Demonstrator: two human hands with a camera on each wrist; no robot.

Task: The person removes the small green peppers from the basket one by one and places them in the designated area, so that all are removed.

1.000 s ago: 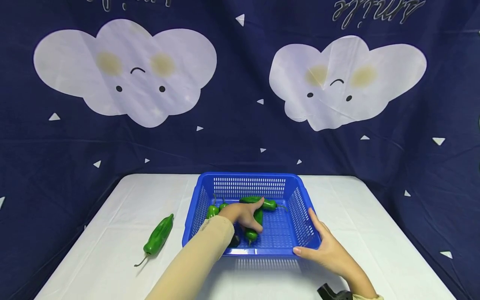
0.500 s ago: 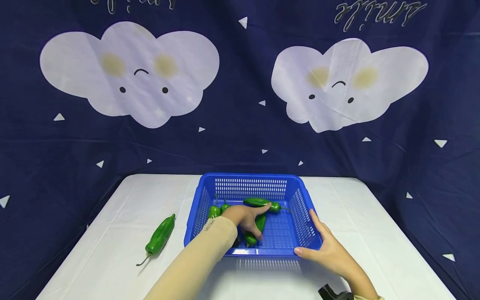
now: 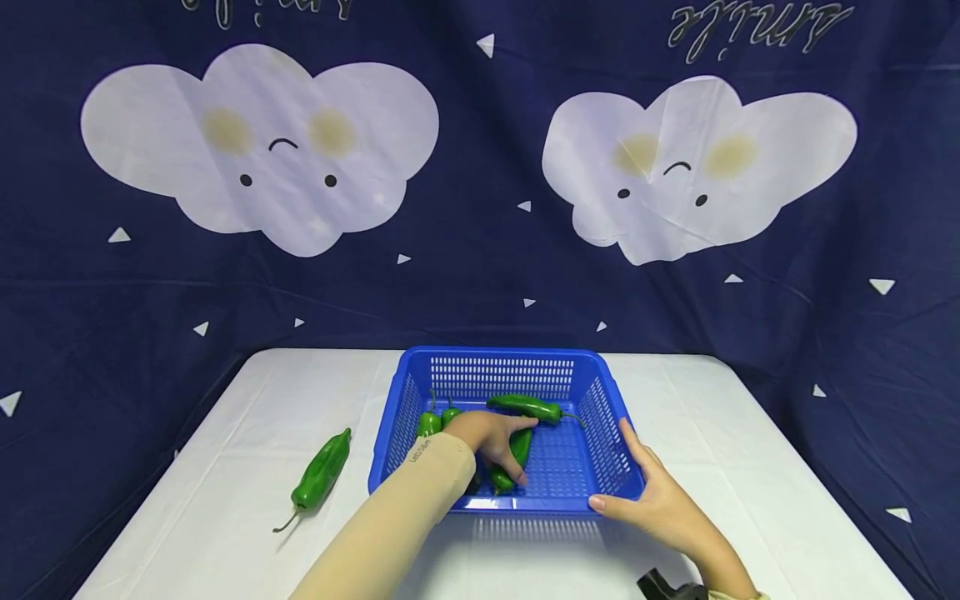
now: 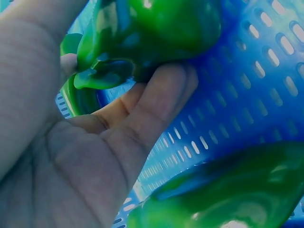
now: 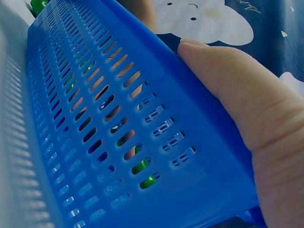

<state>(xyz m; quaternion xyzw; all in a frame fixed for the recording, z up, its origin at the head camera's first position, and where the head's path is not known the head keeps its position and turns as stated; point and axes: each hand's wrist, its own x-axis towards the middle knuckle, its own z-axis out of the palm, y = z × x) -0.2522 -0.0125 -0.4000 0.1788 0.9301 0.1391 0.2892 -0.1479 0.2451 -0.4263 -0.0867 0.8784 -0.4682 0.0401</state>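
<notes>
My left hand (image 3: 495, 437) is inside the blue plastic basket (image 3: 498, 504), over a long green pepper (image 3: 522, 446). Its thumb and index finger are spread wide on either side of that pepper. In the left wrist view, the fingers (image 4: 159, 97) touch the underside of a glossy green pepper (image 4: 166, 33); the contact farther round is hidden. My right hand (image 3: 660, 504) holds the basket's front right corner, its thumb at the front and a finger along the right side. The right wrist view has the thumb (image 5: 223, 71) against the rim (image 5: 161, 52).
Another green pepper (image 3: 531, 407) lies toward the basket's back wall, and more peppers (image 3: 429, 423) sit at its left. One pepper (image 3: 321, 473) lies outside, left of the basket, on the white tablecloth (image 3: 247, 433). A dark blue cloud-print curtain (image 3: 480, 167) hangs behind.
The left hand has lowered slightly, its thumb and index finger spreading farther apart around the pepper. The view has shifted a little. The right hand has kept its place on the basket corner.
</notes>
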